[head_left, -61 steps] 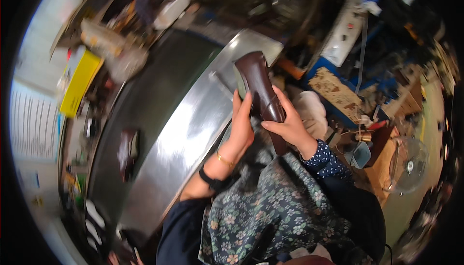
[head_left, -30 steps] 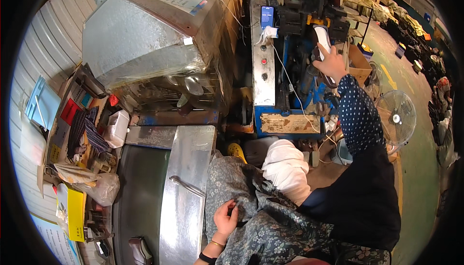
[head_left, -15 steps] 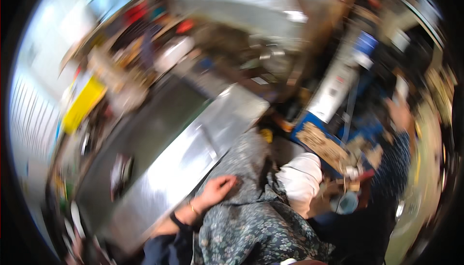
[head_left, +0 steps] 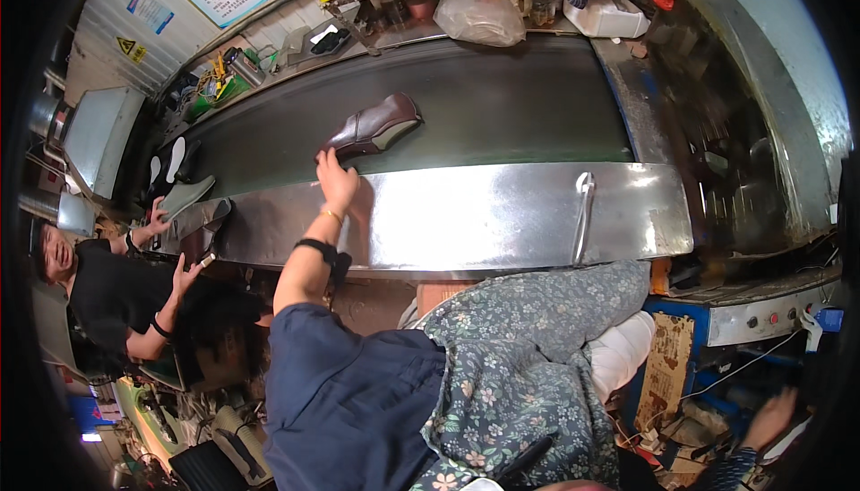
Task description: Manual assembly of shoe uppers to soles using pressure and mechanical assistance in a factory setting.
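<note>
The left hand [head_left: 338, 182] reached up onto the dark rubber conveyor belt [head_left: 502, 106], fingers curled loosely against the heel end of a glossy brown leather shoe [head_left: 374, 125] — touching it, not clearly gripping. The shoe lay at eleven o'clock, above the brushed steel rail [head_left: 502, 213]. The right hand [head_left: 772, 417], blurred at four o'clock, hung half-open — holding nothing visible.

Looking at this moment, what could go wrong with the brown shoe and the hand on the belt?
1. The left hand touches only the rear end of the brown shoe, so the shoe may tip or slide on the dark belt.
2. The left arm stretches over the steel edge; if the belt runs, fingers or the black wristband might catch.
3. The right hand is low, near the cluttered floor, so balance may be weak.
</note>
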A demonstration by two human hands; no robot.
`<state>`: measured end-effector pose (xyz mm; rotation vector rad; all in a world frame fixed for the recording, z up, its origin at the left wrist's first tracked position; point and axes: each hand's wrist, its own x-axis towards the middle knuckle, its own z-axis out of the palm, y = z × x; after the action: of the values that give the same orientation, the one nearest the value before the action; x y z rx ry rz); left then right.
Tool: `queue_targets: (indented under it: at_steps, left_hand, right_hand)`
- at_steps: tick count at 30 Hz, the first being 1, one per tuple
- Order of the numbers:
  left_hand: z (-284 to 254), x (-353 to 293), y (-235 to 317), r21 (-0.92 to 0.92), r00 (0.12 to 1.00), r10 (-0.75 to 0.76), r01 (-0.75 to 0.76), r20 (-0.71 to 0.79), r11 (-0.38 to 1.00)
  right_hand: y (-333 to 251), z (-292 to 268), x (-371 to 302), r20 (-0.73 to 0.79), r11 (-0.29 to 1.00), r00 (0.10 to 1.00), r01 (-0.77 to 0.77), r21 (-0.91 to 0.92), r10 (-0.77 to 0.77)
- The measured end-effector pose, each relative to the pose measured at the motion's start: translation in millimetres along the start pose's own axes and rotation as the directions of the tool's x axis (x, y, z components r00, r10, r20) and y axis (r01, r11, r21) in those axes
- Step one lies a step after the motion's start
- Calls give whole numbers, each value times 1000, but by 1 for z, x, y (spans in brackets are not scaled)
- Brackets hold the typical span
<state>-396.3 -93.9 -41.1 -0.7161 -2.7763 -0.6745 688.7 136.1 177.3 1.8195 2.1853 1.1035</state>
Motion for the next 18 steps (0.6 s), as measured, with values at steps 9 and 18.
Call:
queue_targets:
  at_steps: [9,18]
  left_hand:
    - [-41,74,27,329,891,-100,-58,444,943]
    - [-1,49,91,-254,828,-22,197,560,947]
  right_hand:
    - [-375,4,-194,477,511,871,-464,723,117]
    - [-360,16,-164,500,417,834,-550,724,233]
